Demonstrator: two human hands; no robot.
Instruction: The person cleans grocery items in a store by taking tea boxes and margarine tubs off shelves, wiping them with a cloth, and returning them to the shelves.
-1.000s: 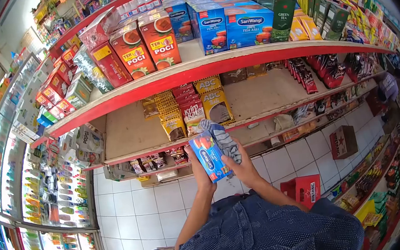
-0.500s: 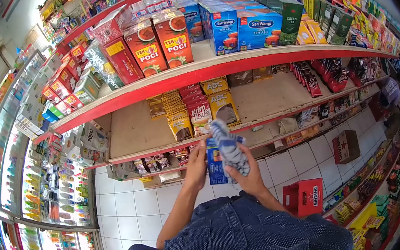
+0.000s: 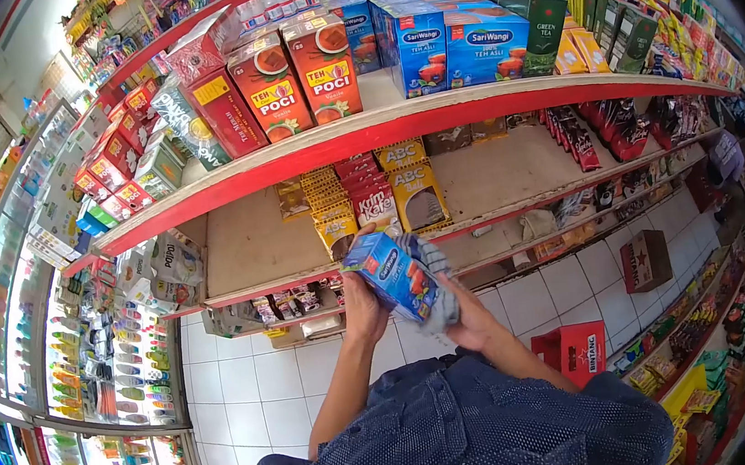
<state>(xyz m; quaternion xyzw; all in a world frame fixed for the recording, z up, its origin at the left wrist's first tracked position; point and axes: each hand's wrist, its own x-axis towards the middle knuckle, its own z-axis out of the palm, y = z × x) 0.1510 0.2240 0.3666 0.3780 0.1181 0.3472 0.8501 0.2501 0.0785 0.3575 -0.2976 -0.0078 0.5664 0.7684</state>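
A blue SariWangi tea box point(image 3: 393, 276) is tilted in front of the shelves, its printed front turned up towards me. My left hand point(image 3: 365, 305) grips it along its left side. In my right hand point(image 3: 469, 315) is a grey-blue striped cloth point(image 3: 440, 291), bunched against the right side of the box. The right fingers are partly hidden behind the cloth. Just beyond the box, yellow ABC coffee packs point(image 3: 417, 192) and a Krim Kafe pack point(image 3: 376, 206) stand on the middle shelf.
Above, the red-edged shelf point(image 3: 292, 170) carries Teh Poci boxes point(image 3: 269, 93), more SariWangi boxes point(image 3: 486, 45) and green tea boxes point(image 3: 542, 29). A red Bintang carton point(image 3: 572, 350) and a brown carton point(image 3: 645, 260) stand on the tiled floor. Glass cabinets point(image 3: 93, 356) line the left.
The tea box has turned so its front now faces me, and it sits slightly higher. The cloth has moved from over the box to its right side.
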